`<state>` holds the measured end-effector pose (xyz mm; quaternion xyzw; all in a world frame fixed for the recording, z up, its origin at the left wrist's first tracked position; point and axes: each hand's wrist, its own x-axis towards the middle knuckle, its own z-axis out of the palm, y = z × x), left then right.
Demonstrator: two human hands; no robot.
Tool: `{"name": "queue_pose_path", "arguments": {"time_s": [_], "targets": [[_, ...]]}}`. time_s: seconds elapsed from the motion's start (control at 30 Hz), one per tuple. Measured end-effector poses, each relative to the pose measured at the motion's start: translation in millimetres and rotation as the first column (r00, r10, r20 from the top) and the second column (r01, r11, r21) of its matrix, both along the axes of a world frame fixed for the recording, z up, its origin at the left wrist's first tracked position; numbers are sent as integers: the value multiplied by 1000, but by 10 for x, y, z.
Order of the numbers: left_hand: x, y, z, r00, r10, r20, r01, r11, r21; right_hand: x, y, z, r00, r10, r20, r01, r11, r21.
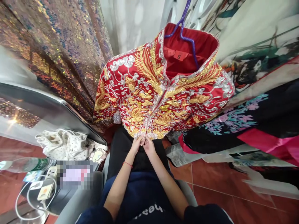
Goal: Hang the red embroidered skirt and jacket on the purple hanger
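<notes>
A red jacket [151,93] with gold and silver embroidery hangs in front of me on a purple hanger [184,28]. Its stand collar gapes at the top, showing a red lining and a small label [179,56] marked S. Down its middle runs the front opening, whose edges meet. At the lower end of that opening, my left hand [138,142] pinches the hem edge. Beside it, almost touching, my right hand [148,145] also has its fingers closed on the hem. Any small fastener between the fingertips is too small to make out.
Sequined fabric [70,46] hangs at the left. Below stands a dark chair [46,102] with a white dotted cloth [65,144], a plastic bottle [28,164] and a white cable [17,199]. More garments, one black with embroidered flowers [235,121], hang at the right.
</notes>
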<state>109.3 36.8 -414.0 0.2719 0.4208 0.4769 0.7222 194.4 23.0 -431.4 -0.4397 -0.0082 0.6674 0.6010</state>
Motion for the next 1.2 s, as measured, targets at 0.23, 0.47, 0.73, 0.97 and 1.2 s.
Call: {"name": "queue_pose_path", "arguments": {"time_s": [0.23, 0.47, 0.73, 0.97, 1.2], "targets": [[35, 67, 20, 1000, -21, 21, 21, 1000, -7, 56, 31, 63, 1000, 19, 14, -19, 1000, 17], [4, 63, 61, 999, -4, 33, 4, 1000, -22, -36, 13, 98, 1000, -1, 18, 1, 1000, 26], [85, 20, 77, 997, 68, -35, -68, 998, 4, 8, 1, -29, 998, -32, 59, 32, 999, -6], [245, -11, 57, 962, 234, -140, -234, 972, 13, 53, 30, -50, 992, -3, 126, 1, 1000, 11], [-24, -26, 45, 943, 235, -236, -251, 967, -38, -195, -72, 73, 951, 165, 260, -178, 984, 25]]}}
